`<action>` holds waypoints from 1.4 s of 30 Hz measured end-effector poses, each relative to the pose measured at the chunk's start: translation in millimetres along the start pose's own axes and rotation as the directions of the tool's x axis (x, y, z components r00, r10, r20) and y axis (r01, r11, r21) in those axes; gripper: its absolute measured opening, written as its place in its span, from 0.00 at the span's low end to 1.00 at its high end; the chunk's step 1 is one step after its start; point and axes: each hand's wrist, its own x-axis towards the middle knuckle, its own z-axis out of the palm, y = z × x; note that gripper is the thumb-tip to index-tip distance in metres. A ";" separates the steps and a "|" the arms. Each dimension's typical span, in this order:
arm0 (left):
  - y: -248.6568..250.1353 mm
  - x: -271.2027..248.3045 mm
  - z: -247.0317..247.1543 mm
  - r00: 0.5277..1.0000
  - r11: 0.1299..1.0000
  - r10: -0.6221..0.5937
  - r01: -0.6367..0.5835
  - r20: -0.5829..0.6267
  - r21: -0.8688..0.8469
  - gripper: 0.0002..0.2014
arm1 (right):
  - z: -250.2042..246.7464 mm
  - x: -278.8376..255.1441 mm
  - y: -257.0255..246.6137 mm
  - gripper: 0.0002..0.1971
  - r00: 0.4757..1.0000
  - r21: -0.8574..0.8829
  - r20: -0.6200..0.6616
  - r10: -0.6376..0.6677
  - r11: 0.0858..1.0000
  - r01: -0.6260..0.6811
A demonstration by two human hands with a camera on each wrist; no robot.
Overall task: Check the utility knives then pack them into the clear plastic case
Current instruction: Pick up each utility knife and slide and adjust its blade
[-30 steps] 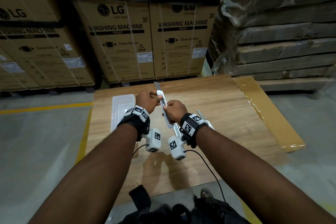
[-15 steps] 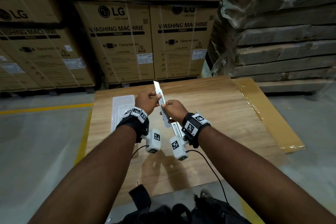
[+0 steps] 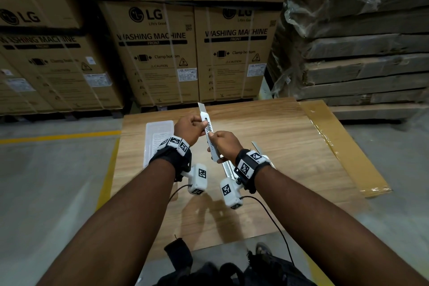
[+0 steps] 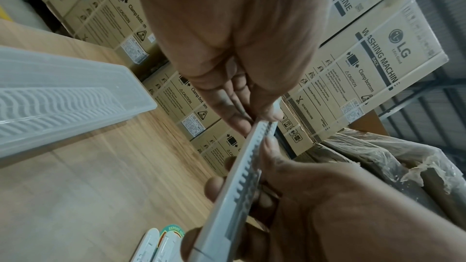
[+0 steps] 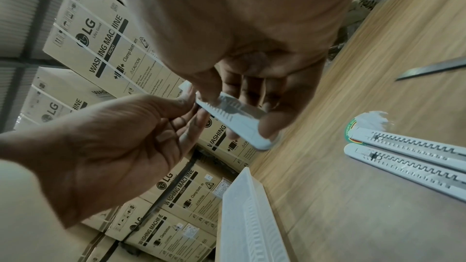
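On the left part of the table [image 3: 290, 146] a clear plastic case [image 3: 157, 137] is lying flat, with a wavy pattern on its surface. Just to its right, the person's left hand [image 3: 189, 129] is pinching the upper part of a white utility knife [image 3: 210, 132] between thumb and curled fingers, close under the blade [image 3: 201, 107], which is sticking out of the top and pointing away from the person. The knife is being held in the air above the table, nearly upright. The right hand [image 3: 226, 144] is closing its grip around the lower half of the same knife, with the thumb resting on the toothed track. Further right, two more white knives [image 5: 408, 154] are lying side by side on the table, and one loose blade [image 5: 433, 69] is lying beyond them.
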 end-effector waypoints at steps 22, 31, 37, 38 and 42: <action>-12.1 3.9 -0.1 0.999 0.998 0.015 -0.012 -0.041 0.063 0.10 | 9.9 9.1 -5.5 0.09 1.000 -0.111 0.010 0.021 0.994 -0.020; -6.9 6.1 -4.9 1.000 0.999 -0.011 0.012 0.022 -0.040 0.10 | 0.8 5.7 -8.4 0.18 0.993 -0.039 0.092 0.070 0.997 -0.067; -4.0 2.3 -1.2 0.998 0.998 0.069 -0.069 0.008 -0.013 0.09 | 0.9 6.0 -9.8 0.12 0.997 0.005 0.026 0.067 0.998 -0.067; -3.2 2.3 -0.4 0.997 0.997 0.076 -0.076 0.002 -0.003 0.08 | 1.3 5.9 -9.8 0.12 0.998 -0.001 0.009 0.065 0.998 -0.065; -1.7 4.1 2.1 0.997 0.997 0.074 -0.074 -0.004 -0.005 0.10 | 4.3 4.6 -9.2 0.12 0.998 -0.017 -0.037 0.055 0.998 -0.055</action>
